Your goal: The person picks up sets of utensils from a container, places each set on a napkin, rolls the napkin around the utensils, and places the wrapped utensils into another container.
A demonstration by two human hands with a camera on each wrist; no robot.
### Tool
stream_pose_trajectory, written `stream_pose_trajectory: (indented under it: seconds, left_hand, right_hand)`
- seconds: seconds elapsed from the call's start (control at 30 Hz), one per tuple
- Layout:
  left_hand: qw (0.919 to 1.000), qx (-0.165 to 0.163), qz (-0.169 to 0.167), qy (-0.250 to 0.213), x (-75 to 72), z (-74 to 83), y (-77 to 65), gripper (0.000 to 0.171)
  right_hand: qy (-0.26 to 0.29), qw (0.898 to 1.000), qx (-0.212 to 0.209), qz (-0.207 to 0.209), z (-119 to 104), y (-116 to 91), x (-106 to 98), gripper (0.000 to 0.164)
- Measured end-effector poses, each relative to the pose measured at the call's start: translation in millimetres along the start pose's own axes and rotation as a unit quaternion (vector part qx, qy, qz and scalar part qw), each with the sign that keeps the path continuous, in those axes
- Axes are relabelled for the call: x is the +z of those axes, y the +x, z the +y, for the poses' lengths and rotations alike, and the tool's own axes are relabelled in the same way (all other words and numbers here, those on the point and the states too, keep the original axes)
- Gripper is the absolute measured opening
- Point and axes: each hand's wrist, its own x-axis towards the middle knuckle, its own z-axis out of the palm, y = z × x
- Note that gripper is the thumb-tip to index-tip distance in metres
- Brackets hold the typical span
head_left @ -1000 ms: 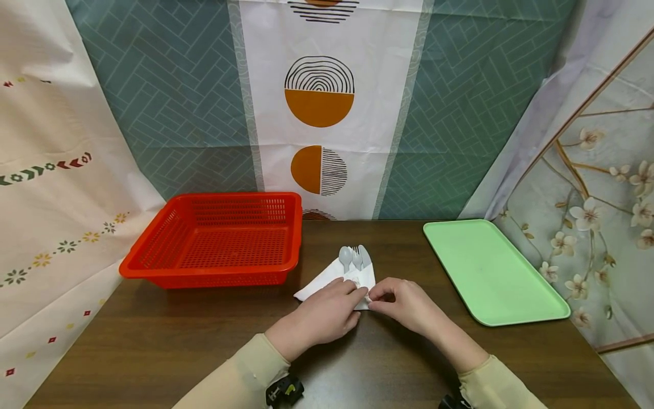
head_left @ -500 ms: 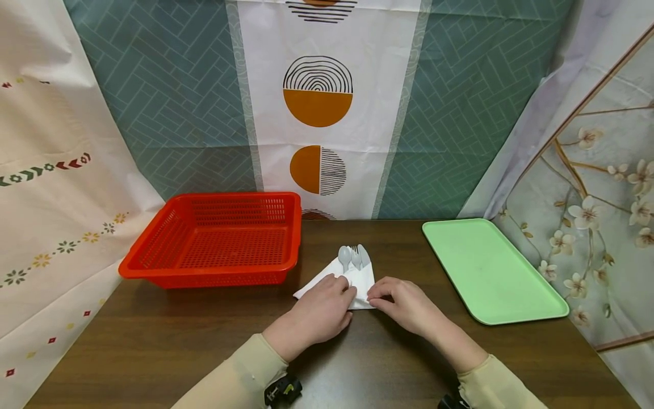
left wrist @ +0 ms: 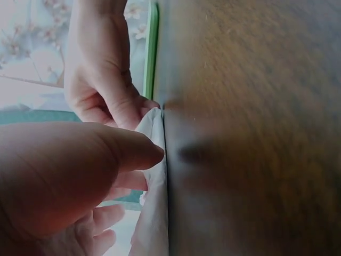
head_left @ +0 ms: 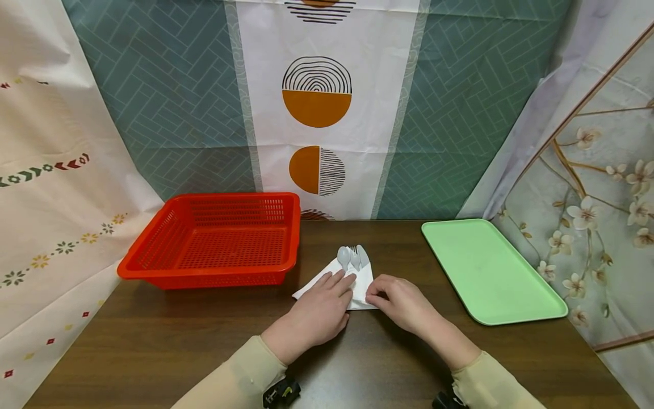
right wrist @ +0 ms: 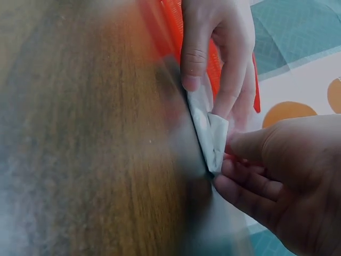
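A white paper napkin (head_left: 361,284) lies folded on the table, partly hidden under my hands. From its far edge poke the heads of a grey plastic spoon (head_left: 344,257), a fork (head_left: 355,258) and a knife (head_left: 363,255); their handles are covered. My left hand (head_left: 322,307) rests on the napkin's left part with its fingers extended and spread towards the cutlery. At the napkin's near right edge, my right hand (head_left: 401,301) pinches the paper between thumb and fingers. In the right wrist view the napkin (right wrist: 210,136) shows a folded, raised layer by the right fingertips.
A red slotted plastic basket (head_left: 225,272) stands at the back left of the brown wooden table (head_left: 153,341). To the right lies a light green tray (head_left: 495,272). Patterned curtains (head_left: 194,102) hang behind and along both sides.
My left hand's fingers have drawn back slightly left and straightened out, uncovering more of the napkin. My right hand stays at the napkin's right edge, with only a slight shift.
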Motion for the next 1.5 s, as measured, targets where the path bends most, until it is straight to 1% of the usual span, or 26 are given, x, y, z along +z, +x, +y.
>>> stream_pose_trajectory:
  seconds: [0.07, 0.13, 0.27, 0.47, 0.63, 0.77, 0.9, 0.97, 1.07, 1.23, 1.37, 1.5]
  left_hand:
    - [0.9999, 0.001, -0.009, 0.007, -1.4, 0.7, -0.9, 0.042]
    - [0.9999, 0.001, -0.012, 0.008, -1.9, 1.3, -1.9, 0.043]
    - [0.9999, -0.002, -0.013, -0.001, -1.9, 1.2, -3.2, 0.043]
    - [0.9993, -0.006, -0.022, -0.03, -3.1, -0.6, -3.4, 0.043]
    - [0.9982, -0.005, -0.029, -0.052, -3.9, -2.5, -3.2, 0.043]
    - [0.998, 0.0, -0.026, -0.057, -1.9, -4.4, -2.5, 0.044]
    - [0.9979, 0.001, -0.028, -0.059, 0.5, -5.8, -1.4, 0.043]
    - [0.9977, 0.001, -0.03, -0.061, 1.1, -6.0, -1.1, 0.042]
    - [0.9973, 0.002, -0.033, -0.066, 1.3, -6.4, -0.9, 0.04]
    - [0.9958, 0.007, -0.046, -0.079, 1.7, -7.9, -3.2, 0.045]
    - [0.9936, 0.015, -0.048, -0.101, 2.6, -9.9, -8.8, 0.05]
    - [0.9913, 0.024, -0.043, -0.122, 4.6, -12.3, -14.1, 0.056]
  right_hand:
    - [-0.004, 1.0, -0.002, -0.002, 0, 2, 1, 0.015]
    - [-0.007, 1.0, -0.001, -0.003, 0, 2, 2, 0.018]
    - [-0.008, 1.0, -0.002, -0.002, 0, 3, 3, 0.021]
    - [0.0, 1.0, -0.012, -0.006, 1, 4, 4, 0.022]
    - [-0.005, 1.0, -0.017, -0.018, 4, 5, 3, 0.022]
    - [-0.01, 0.999, -0.028, -0.037, 7, 5, -1, 0.019]
    - [-0.014, 0.998, -0.042, -0.053, 9, 4, -4, 0.023]
    - [-0.019, 0.997, -0.055, -0.051, 10, 4, -4, 0.025]
    - [-0.033, 0.996, -0.075, -0.036, 9, 3, -1, 0.028]
    - [-0.063, 0.993, -0.1, -0.019, 6, 3, 4, 0.028]
    - [-0.071, 0.993, -0.099, -0.012, 5, 2, 6, 0.028]
    - [-0.058, 0.995, -0.083, -0.005, 5, 3, 6, 0.026]
